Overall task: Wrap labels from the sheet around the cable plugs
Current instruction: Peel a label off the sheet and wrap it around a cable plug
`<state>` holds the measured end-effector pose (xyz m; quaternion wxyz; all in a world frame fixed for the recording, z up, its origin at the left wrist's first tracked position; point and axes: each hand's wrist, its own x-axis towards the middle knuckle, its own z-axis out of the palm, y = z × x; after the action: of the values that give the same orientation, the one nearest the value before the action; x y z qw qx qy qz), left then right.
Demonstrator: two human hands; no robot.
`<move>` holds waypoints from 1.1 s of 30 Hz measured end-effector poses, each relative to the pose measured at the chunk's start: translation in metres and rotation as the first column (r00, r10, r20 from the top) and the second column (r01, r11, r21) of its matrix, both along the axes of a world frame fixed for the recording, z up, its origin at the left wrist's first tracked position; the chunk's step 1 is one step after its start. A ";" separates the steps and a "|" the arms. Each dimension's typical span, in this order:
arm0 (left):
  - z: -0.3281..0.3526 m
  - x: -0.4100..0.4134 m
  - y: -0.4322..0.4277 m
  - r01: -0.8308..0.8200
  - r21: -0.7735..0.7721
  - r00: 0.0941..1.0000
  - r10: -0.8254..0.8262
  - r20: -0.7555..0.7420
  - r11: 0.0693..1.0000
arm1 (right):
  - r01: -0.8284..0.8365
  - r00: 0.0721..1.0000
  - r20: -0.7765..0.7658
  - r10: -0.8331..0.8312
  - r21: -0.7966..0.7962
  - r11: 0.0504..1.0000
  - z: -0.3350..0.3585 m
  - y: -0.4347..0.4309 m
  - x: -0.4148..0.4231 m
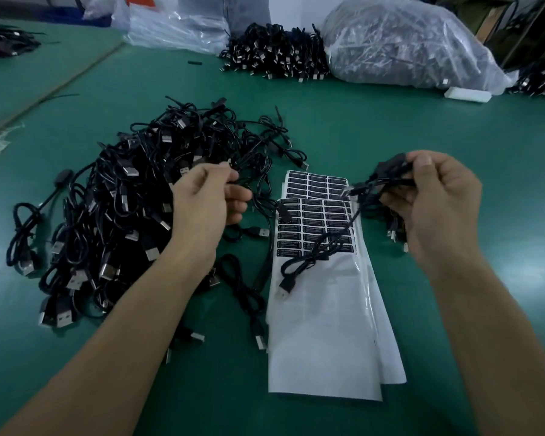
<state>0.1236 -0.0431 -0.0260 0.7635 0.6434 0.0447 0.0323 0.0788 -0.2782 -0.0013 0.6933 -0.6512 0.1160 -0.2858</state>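
Pinched tight: your right hand (434, 209) curls round a thin black cable (323, 247) near its small end, and your left hand (208, 199) pinches a second cable (266, 221) beside the pile (107, 215). The first cable droops limp and light, its plug (285, 289) resting on the label sheet (321, 325) in the middle of the table (453, 136). Best bet is to grab the stiff plug body, not the floppy cord.

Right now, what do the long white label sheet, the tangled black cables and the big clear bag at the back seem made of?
Long white label sheet: glossy coated backing paper, probably; light glares off its wrinkled bare part.
Tangled black cables: matte rubbery or plastic jackets, with shiny silvery metal plug ends.
Big clear bag: thin plastic film, translucent and creased.
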 end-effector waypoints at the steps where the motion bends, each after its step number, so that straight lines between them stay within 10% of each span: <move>1: -0.002 0.000 -0.001 0.012 0.045 1.000 -0.012 0.012 0.999 | 0.013 1.000 0.004 -0.013 0.059 0.998 0.001 -0.003 0.001; 9: -0.017 -0.005 -0.005 0.089 0.430 0.962 -0.190 0.197 0.898 | 0.260 0.965 -0.072 -0.251 0.208 0.943 -0.003 -0.036 0.006; 15: -0.019 -0.020 -0.015 0.105 0.828 0.856 -0.475 0.207 0.550 | 0.197 0.973 -0.162 -0.167 0.191 0.962 -0.017 -0.035 0.011; 23: -0.017 -0.029 -0.034 0.090 0.978 0.753 -0.656 0.057 0.189 | 0.274 0.908 -0.273 -0.317 -0.185 0.944 -0.028 -0.024 -0.002; 33: -0.021 -0.039 -0.040 0.083 0.913 0.813 -0.557 0.169 0.399 | -0.036 0.821 -0.442 -0.361 -0.670 0.741 -0.024 0.005 -0.024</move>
<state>0.0847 -0.0827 -0.0469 0.3015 0.9085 -0.2856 0.0459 0.0553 -0.2733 -0.0256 0.3303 -0.8907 0.2607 -0.1723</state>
